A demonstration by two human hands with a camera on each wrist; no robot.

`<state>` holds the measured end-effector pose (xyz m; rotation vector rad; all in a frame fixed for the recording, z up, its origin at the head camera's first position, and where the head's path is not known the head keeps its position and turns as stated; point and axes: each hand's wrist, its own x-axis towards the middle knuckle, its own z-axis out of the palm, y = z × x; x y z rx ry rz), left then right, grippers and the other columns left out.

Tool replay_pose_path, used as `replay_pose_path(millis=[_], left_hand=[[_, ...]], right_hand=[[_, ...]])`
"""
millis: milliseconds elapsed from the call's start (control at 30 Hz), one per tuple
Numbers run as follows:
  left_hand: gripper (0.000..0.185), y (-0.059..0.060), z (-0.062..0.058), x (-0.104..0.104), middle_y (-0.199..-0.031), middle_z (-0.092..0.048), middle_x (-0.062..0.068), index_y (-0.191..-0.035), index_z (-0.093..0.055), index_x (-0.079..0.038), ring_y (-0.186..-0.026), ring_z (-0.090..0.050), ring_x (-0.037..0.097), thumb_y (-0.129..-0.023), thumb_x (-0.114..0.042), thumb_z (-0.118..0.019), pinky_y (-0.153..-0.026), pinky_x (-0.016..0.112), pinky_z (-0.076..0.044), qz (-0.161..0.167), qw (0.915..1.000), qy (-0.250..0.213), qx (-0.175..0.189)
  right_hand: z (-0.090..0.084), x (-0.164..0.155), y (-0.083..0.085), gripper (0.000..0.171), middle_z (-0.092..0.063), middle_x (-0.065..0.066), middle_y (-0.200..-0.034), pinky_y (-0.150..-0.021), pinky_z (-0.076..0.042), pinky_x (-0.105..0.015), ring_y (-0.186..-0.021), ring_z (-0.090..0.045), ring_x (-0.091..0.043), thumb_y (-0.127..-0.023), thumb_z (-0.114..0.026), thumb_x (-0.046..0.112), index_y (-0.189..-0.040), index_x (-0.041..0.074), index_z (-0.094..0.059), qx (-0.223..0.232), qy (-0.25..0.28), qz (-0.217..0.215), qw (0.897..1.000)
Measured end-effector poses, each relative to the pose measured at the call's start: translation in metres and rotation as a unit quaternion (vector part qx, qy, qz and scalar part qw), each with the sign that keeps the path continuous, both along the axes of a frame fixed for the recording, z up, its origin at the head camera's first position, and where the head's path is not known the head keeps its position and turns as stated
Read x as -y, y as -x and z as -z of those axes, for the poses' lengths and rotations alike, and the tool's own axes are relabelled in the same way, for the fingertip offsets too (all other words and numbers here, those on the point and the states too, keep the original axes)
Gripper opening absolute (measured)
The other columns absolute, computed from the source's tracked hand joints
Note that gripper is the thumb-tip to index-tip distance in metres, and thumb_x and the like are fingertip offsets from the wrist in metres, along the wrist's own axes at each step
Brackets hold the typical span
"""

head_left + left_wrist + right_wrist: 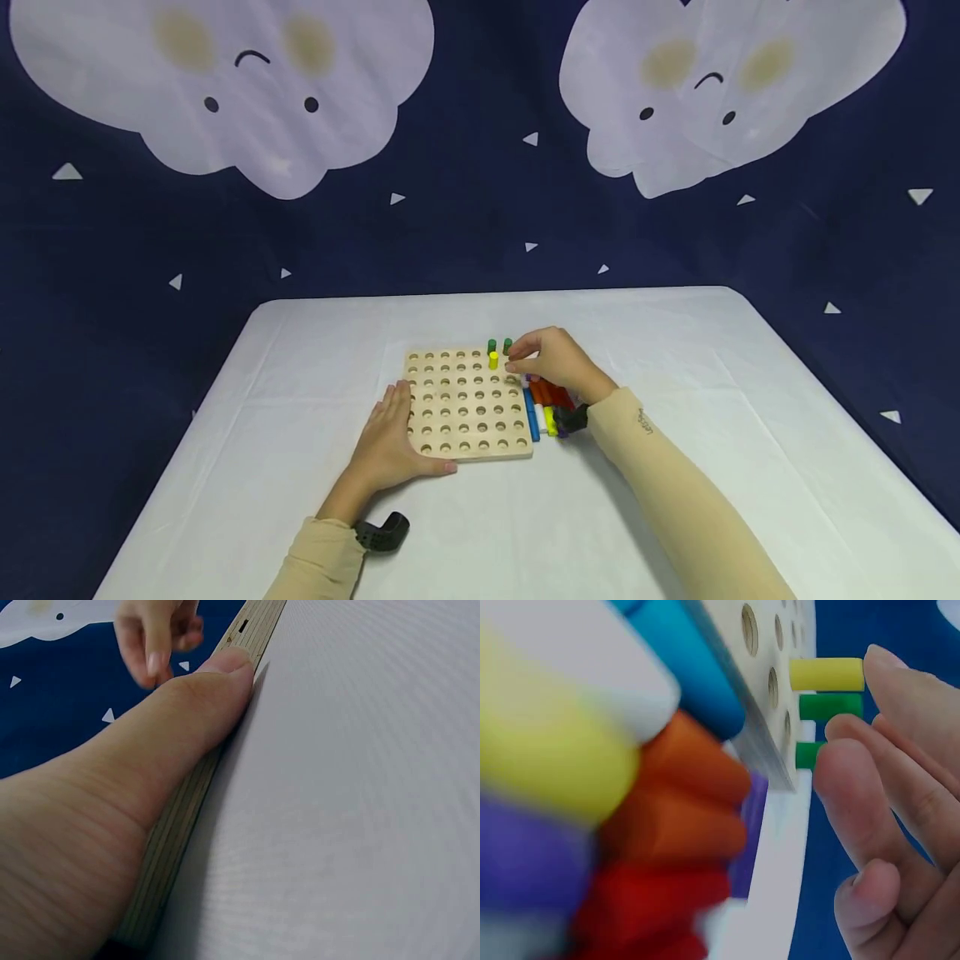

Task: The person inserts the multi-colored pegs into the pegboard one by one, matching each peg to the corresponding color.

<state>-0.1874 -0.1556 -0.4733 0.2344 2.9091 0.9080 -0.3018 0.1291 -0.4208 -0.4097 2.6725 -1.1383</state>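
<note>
A wooden pegboard (465, 404) with rows of round holes lies on the white table. Two green pegs (492, 345) and a yellow peg (493, 360) stand in its far right corner. My right hand (517, 360) hovers at that corner with loosely curled fingers. In the right wrist view a fingertip (844, 754) meets the top of the nearer green peg (808, 754), beside the other green peg (830, 706) and the yellow peg (826, 674). My left hand (397, 408) lies flat at the board's left side, its thumb (195, 705) pressed along the board's near edge (247, 626).
A heap of loose pegs (547, 408) in blue, white, yellow, orange, red and purple lies against the board's right edge, under my right wrist. White cloth (675, 375) covers the table. A dark blue backdrop with clouds hangs behind.
</note>
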Motion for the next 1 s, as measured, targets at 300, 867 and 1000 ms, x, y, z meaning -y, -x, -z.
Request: replay_pose_path(millis=[300,867,1000], left_hand=[[0.157,0.003,0.0,0.001,-0.166,-0.002,0.022,-0.157,-0.003,0.005,-0.155,-0.003,0.038,-0.05,-0.077,-0.082,-0.126,0.053,-0.006,0.005,0.9999,-0.002,-0.016],[0.157,0.004,0.004,-0.001,-0.166,-0.002,0.023,-0.157,-0.002,0.004,-0.154,-0.003,0.041,-0.05,-0.077,-0.082,-0.126,0.056,-0.007,0.002,0.9999,-0.002,-0.012],[0.156,0.003,0.003,-0.002,-0.166,-0.002,0.023,-0.157,-0.002,0.004,-0.154,-0.003,0.041,-0.05,-0.076,-0.083,-0.126,0.056,-0.007,0.003,0.9999,-0.002,-0.013]], right_hand=[[-0.006,-0.042,-0.045,0.025,-0.075,0.005,-0.089,-0.053,-0.052,-0.028,-0.065,-0.06,-0.019,-0.08,-0.083,0.031,-0.098,0.015,-0.078,-0.012,0.0,0.007,1.0],[0.01,-0.052,-0.078,0.02,-0.07,0.015,-0.079,-0.069,-0.048,-0.027,-0.073,-0.059,-0.012,-0.076,-0.087,0.03,-0.088,0.02,-0.075,-0.077,-0.068,-0.024,0.994],[0.009,-0.051,-0.081,0.025,-0.07,0.014,-0.08,-0.076,-0.05,-0.03,-0.076,-0.06,-0.008,-0.072,-0.089,0.032,-0.087,0.019,-0.074,-0.095,-0.11,-0.029,0.989]])
